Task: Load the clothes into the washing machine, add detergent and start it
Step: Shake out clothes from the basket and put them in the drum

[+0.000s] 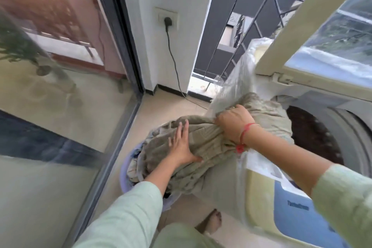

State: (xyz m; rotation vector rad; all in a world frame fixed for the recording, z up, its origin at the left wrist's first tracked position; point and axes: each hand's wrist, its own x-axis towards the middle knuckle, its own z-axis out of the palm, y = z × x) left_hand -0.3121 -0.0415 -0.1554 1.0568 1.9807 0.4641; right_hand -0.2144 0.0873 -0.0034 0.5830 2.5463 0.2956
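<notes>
Your right hand point(233, 124) clenched a bunch of the grey-green garment point(205, 159) at the rim of the washing machine's open tub point(314, 137). Your left hand point(181, 143) lay flat on it, fingers spread, above the lilac basket point(128, 169).

pale green sleeves point(128, 207), red wrist thread point(244, 135)

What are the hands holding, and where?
The right hand has its grip on a bunched fold atop the cloth. The left hand only presses it.
</notes>
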